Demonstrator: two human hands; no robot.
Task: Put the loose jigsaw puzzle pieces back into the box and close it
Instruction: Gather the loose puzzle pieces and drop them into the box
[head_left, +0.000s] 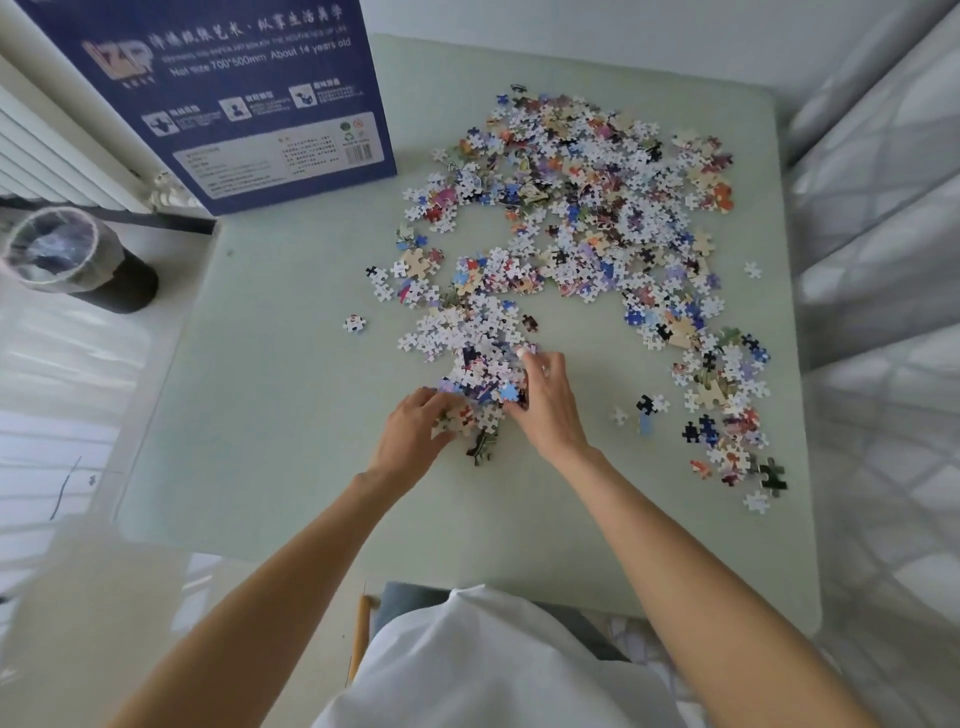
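Pale green square table (270, 415): carrying a broad scatter of small cardboard jigsaw puzzle pieces (597, 208), white-backed and multicoloured, spread from far centre down the right edge, with strays lying well apart from the main mass. Dark blue printed cardboard puzzle box (234, 104): standing upright at the far left corner of the table, its opening out of view, so contents impossible to tell. Left hand (415, 431) and right hand (545, 405): set on either side of a small raked-up heap of pieces (478, 364) near the table's middle — fingers curled inward around the heap's near edge, cupping pieces between them; grip apparently gathering, not yet lifted. Progress judged early: nearly all pieces left on the table, box lid unclosed as far as visible. Remaining — scooping, carrying to the box, many repeats, closing. Grey lined waste bin (57, 249): on the floor, left.
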